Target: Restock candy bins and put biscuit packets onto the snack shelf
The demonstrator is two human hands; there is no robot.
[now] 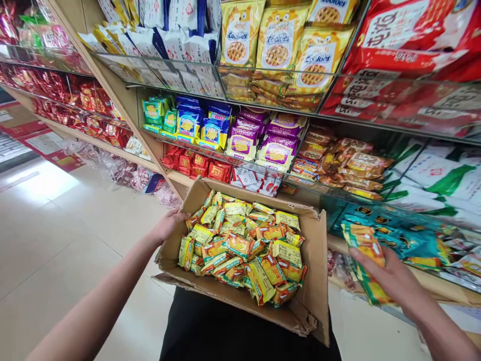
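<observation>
An open cardboard box [317,281] rests against my lap, filled with many small yellow-and-orange snack packets [236,244]. My left hand [170,224] grips the box's left rim, its thumb over the edge. Off to the right of the box, my right hand [391,276] holds a few of the same snack packets [363,240] between thumb and fingers. Those held packets are in front of the lower shelf, close to blue-teal packets [394,233]. The fingers behind them are mostly hidden.
Glass-fronted shelves [270,75] of packaged snacks rise ahead. Yellow cookie bags [278,37] sit on the upper shelf, purple biscuit packs [278,148] and brown packets [364,168] below. Red packets [97,105] line the left shelves. Bagged goods [120,168] lie on the tiled floor [75,240].
</observation>
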